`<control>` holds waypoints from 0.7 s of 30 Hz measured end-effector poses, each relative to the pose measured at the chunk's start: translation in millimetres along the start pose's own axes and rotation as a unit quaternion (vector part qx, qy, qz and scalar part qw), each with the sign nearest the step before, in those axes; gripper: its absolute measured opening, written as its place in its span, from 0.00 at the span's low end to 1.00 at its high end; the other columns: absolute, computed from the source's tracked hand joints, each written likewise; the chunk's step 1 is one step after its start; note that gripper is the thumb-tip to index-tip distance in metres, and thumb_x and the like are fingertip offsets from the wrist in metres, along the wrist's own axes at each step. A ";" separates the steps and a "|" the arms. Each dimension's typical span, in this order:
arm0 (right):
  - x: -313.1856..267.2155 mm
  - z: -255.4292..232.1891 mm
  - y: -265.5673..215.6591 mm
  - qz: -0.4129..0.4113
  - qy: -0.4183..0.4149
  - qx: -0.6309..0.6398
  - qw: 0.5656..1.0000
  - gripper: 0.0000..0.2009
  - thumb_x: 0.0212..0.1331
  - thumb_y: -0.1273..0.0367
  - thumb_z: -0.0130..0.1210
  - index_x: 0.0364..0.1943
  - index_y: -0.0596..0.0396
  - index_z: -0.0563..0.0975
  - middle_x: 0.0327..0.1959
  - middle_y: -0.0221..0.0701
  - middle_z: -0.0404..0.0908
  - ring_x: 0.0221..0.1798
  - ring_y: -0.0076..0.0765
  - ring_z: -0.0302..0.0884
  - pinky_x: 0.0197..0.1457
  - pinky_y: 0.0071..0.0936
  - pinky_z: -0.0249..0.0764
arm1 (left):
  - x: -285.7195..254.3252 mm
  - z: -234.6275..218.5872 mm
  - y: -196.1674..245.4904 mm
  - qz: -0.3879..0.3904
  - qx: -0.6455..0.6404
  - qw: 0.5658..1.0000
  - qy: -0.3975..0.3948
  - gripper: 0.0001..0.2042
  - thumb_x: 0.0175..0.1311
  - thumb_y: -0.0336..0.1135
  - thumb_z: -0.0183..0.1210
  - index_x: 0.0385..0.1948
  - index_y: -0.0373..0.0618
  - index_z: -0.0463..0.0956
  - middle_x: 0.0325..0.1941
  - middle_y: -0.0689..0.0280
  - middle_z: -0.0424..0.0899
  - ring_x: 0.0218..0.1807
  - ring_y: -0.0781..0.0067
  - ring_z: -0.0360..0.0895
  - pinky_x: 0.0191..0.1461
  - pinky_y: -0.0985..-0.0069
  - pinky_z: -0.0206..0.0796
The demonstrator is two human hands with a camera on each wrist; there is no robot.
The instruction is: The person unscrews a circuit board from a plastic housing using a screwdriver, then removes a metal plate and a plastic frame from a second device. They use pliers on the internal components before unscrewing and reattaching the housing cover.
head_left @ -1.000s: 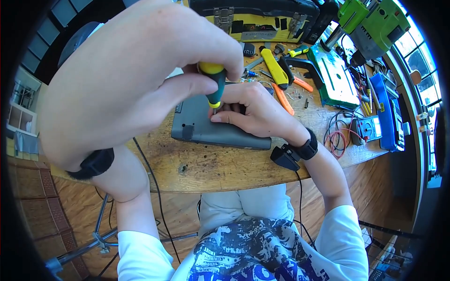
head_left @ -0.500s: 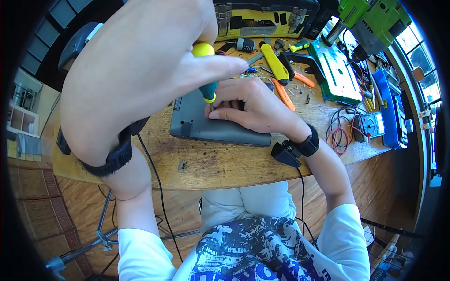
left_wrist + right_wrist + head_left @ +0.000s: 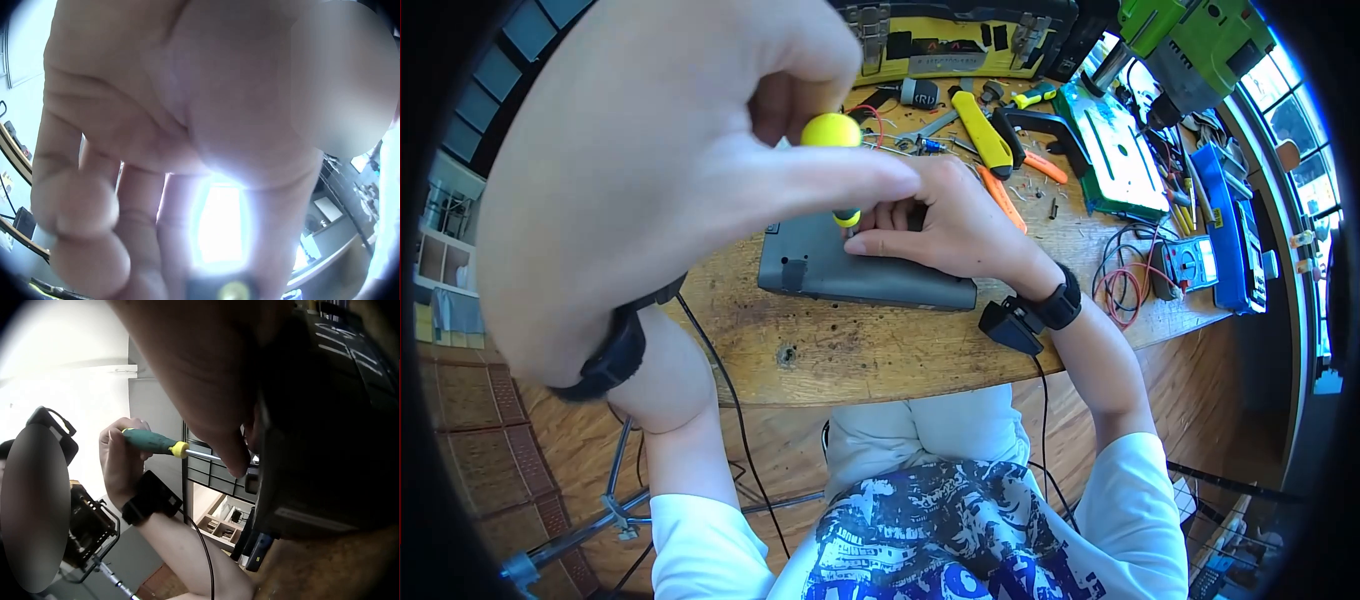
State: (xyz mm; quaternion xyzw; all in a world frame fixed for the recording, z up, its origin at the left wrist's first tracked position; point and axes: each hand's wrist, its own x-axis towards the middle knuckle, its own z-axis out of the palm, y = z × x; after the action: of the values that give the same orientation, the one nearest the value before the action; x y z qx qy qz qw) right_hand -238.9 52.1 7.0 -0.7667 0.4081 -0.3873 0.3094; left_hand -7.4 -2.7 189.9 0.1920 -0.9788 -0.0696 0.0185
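Note:
A screwdriver with a green handle and yellow ends stands upright over a flat dark grey casing. My left hand is above the handle. In the right wrist view its fingers curl round the butt end of the handle, while the head view shows the thumb stretched out across it. My right hand rests on the casing, thumb and fingers pinching low around the metal shaft. The screwdriver's tip is hidden behind these fingers. In the left wrist view the palm fills most of the frame.
Behind the casing lie a yellow utility knife, orange-handled pliers and loose small parts. At right stand a green drill press, a multimeter and a blue tray. A toolbox stands at the back.
My left thumb has moved from lying against the screwdriver handle to stretching across it, and the hand has turned so the yellow butt end shows. My right hand stays at the shaft.

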 end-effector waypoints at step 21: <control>2.3 4.4 7.1 -0.005 0.006 0.000 1.000 0.08 0.62 0.71 0.74 0.43 0.56 0.88 0.35 0.28 0.85 0.30 0.24 0.81 0.36 0.25 0.77 | 18.4 4.9 37.2 -0.089 0.050 0.982 0.157 0.12 0.66 0.35 0.75 0.40 0.35 0.86 0.27 0.59 0.87 0.27 0.69 0.83 0.34 0.74 0.73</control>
State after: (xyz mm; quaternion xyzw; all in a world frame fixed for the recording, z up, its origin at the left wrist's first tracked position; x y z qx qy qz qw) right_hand -237.0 47.4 -0.2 -0.7665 0.4061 -0.3934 0.3046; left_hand -38.6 25.0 190.6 0.2872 -0.9451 0.0094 0.1555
